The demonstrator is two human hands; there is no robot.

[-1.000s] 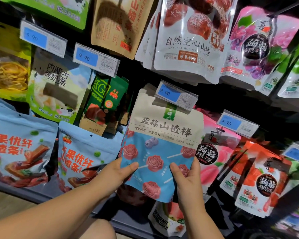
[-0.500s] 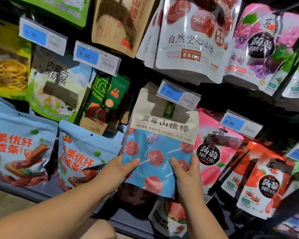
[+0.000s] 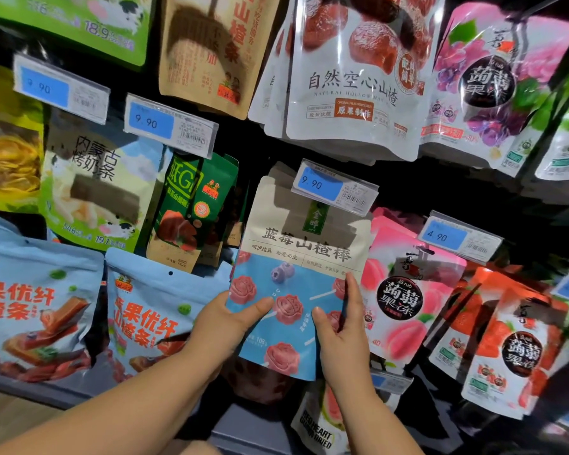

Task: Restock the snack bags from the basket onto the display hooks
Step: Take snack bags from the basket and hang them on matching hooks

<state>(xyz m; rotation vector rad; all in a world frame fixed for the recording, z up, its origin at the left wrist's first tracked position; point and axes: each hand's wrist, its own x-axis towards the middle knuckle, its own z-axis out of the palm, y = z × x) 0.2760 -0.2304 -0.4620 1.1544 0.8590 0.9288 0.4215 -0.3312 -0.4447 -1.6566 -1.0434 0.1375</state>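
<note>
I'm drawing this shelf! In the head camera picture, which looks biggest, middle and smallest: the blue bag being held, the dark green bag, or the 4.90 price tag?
Largest: blue bag, though it is nearest the camera.
Then: dark green bag, partly hidden by other bags.
Smallest: 4.90 price tag.

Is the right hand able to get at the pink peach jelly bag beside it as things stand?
Probably, for reach: the peach jelly bag hangs in the open just beside the right hand, nothing between them. But that hand grips the blueberry hawthorn stick bag, so it must let go first.
</note>
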